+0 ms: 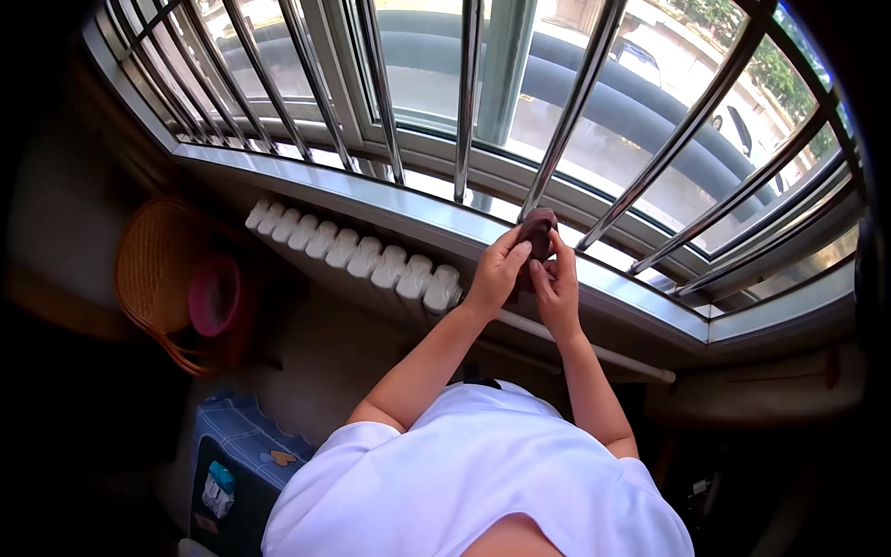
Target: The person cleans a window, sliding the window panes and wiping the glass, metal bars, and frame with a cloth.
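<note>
The left forearm [432,357] and right forearm [594,385] stretch forward, converging; the left hand [497,269] and right hand [559,292] sit close together, fingers bent, thumbs [522,253] pressed in, gripping.

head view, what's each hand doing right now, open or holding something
Left hand: closed, holding a dark brown, cloth-like item.
Right hand: closed, holding the same item from its other side.

Standing here, I see the head cam's close above that white fabric shirt [483,464], facing forward and down over two bare hands [498,271] toward shiny metal window bars [467,93].
</note>
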{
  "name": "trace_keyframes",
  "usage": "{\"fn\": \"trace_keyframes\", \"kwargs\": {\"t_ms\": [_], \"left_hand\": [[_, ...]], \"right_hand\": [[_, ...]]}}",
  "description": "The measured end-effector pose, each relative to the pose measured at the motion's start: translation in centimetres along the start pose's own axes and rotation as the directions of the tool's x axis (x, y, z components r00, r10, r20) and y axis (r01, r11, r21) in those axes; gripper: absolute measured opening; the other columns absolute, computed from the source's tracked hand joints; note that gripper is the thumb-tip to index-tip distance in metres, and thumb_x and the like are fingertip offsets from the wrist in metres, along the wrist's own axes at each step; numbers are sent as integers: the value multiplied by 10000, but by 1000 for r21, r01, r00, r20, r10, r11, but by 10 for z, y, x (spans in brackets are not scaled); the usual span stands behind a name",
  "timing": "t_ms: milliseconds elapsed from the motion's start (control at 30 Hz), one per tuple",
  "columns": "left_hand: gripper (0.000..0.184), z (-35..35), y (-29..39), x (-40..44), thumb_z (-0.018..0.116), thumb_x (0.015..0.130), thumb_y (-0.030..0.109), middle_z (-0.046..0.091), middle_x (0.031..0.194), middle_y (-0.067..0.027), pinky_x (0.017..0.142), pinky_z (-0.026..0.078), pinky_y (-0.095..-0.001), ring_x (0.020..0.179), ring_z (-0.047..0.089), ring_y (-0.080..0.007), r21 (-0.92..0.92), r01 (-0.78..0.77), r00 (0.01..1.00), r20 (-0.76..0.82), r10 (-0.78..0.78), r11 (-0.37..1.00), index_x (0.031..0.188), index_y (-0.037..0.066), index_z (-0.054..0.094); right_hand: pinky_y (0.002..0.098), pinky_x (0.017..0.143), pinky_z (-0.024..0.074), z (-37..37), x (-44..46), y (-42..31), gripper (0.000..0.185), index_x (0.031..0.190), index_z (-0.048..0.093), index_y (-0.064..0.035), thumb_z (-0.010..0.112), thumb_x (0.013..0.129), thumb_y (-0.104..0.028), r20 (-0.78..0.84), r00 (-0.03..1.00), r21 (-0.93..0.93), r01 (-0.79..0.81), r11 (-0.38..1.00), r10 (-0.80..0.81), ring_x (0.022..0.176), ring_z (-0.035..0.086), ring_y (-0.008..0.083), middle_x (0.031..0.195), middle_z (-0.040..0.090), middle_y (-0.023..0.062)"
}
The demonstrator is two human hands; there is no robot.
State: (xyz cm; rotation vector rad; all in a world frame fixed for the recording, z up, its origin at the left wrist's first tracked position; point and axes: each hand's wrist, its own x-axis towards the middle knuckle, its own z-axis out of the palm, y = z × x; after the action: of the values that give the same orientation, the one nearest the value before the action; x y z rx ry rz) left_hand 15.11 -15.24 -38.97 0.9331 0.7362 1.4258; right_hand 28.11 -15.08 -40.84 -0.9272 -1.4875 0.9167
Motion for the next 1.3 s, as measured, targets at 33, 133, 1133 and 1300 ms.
{"fn": "trace_keyframes", "kwargs": {"t_ms": [33,133,1133,1300], "left_hand": [[324,-13,8,3,523,975,146,645,1039,-37,788,494,-241,893,591,-82,-6,1,1000,4,-1,1000,1259,2,582],[287,-52,31,13,520,991,206,685,905,-36,716,511,-263,817,629,-105,557,-268,947,0,322,786,1114,0,677],[441,-244,64,77,619,882,275,586,1203,-169,979,405,-457,1152,518,-355,912,-355,850,224,476,205,1233,21,535],[583,-209,65,28,509,989,386,512,1330,-167,1031,368,-421,1195,513,-309,622,-418,903,204,378,663,1436,31,392]], "right_hand": [[207,677,484,10,4,2,454,1357,455,4,587,924,-31,-45,990,134,-127,983,134,817,565,72,1177,481,102],[207,681,488,44,25,3,434,1338,460,3,562,916,11,-20,981,210,-183,960,191,837,583,74,1168,486,95],[303,695,488,134,107,31,251,1000,644,-26,631,751,-10,-383,921,-482,-138,865,-67,723,573,190,877,551,75],[270,781,476,197,57,5,281,1087,573,-21,647,816,2,-205,974,-149,-132,980,100,894,569,148,970,580,76]]}}
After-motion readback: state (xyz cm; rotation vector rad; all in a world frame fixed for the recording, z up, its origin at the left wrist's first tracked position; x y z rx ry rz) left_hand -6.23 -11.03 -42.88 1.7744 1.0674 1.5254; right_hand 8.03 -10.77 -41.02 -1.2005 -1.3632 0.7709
